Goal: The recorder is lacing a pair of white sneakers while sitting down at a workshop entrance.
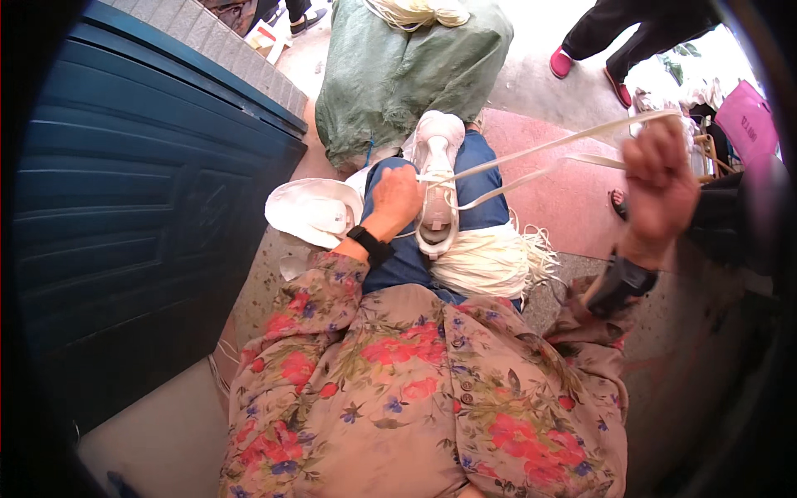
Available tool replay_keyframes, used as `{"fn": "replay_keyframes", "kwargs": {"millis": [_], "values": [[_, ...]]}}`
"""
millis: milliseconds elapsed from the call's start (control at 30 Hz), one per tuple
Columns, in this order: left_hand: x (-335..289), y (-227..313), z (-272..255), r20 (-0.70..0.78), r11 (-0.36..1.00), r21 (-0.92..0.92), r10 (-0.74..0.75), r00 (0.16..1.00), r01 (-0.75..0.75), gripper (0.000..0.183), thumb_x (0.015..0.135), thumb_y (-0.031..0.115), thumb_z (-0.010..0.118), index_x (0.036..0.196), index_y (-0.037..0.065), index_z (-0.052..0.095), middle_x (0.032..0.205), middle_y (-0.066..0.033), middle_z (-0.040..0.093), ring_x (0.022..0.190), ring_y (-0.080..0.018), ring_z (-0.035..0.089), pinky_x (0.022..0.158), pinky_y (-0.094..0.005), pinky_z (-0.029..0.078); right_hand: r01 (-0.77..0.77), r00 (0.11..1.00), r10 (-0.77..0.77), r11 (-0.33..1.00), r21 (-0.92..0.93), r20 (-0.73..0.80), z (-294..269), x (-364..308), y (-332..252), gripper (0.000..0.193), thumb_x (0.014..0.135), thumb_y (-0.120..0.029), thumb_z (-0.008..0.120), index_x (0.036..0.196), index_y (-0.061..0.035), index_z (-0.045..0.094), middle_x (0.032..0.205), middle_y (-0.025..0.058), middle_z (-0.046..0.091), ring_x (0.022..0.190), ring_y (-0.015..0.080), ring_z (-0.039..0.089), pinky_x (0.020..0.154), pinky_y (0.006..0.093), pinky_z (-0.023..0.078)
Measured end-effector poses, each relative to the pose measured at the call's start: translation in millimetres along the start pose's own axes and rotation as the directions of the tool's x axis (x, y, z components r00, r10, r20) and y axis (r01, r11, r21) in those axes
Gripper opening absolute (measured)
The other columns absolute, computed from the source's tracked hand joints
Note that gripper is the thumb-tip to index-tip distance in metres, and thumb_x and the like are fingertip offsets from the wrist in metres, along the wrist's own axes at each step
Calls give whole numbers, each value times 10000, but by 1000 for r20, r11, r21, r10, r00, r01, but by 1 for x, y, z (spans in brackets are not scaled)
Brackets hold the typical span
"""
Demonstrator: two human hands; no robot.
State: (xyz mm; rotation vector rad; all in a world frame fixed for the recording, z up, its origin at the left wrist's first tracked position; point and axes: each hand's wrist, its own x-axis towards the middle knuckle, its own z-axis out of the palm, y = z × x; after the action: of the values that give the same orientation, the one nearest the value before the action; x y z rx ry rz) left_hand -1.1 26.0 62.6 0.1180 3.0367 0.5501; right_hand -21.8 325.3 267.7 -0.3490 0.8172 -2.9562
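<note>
A white sneaker (437, 149) rests on my lap over my blue jeans, its toe pointing away and its opening toward me. My left hand (396, 197) is closed against the sneaker's left side, beside the lace holes; its fingertips are partly hidden. A flat cream shoelace (573, 139) runs from the sneaker in two strands to the right. Raised well out to the right, my right hand (660, 178) is closed on the lace, which stretches nearly straight. On my right thigh lies a bundle of loose cream laces (490, 264).
Another white shoe (311, 212) lies beside my left knee. A green woven sack (407, 75) stands ahead, with more laces (415, 12) on top. A blue panelled door (149, 199) is at the left. Someone in red shoes (560, 63) stands at the far right, near a pink bag (745, 120).
</note>
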Motion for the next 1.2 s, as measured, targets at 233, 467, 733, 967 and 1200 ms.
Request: {"fn": "replay_keyframes", "kwargs": {"millis": [233,467,733,967,1200], "values": [[10,-23,-4,53,945,-317,-63,997,76,194,832,160,478,941,65,607,908,-189,611,869,-359,574,740,-431,456,125,985,-91,960,-249,144,12,-15,-32,209,968,-164,345,925,1,467,623,-37,273,434,38,213,435,199,189],[23,-12,6,368,820,-568,175,913,72,209,846,170,546,940,-1,620,738,-96,615,688,-128,545,662,-282,442,173,984,-176,911,-375,27,-3,-25,-61,183,966,-161,369,927,-5,457,629,-36,265,440,26,190,426,196,176],[46,-9,-49,572,805,-590,356,738,69,237,859,221,560,911,4,641,840,-43,626,763,-128,548,704,-257,422,-84,885,-244,755,-650,-397,-58,5,-22,75,926,-162,460,882,-112,495,594,-80,303,434,20,237,387,190,205],[58,-77,-211,103,-15,-994,99,990,105,233,946,178,422,820,28,547,637,-31,478,637,-129,497,651,-260,444,-490,871,177,258,-832,-458,-121,-67,185,258,767,-206,636,908,-4,560,645,36,538,600,174,516,585,309,446],[60,-111,-198,-24,490,-860,-317,948,142,179,892,176,521,919,22,609,604,36,423,521,-78,367,505,-251,352,-81,885,436,-198,-977,-162,-111,-109,229,247,789,-224,569,801,21,597,735,230,597,722,381,594,637,429,476]]}}
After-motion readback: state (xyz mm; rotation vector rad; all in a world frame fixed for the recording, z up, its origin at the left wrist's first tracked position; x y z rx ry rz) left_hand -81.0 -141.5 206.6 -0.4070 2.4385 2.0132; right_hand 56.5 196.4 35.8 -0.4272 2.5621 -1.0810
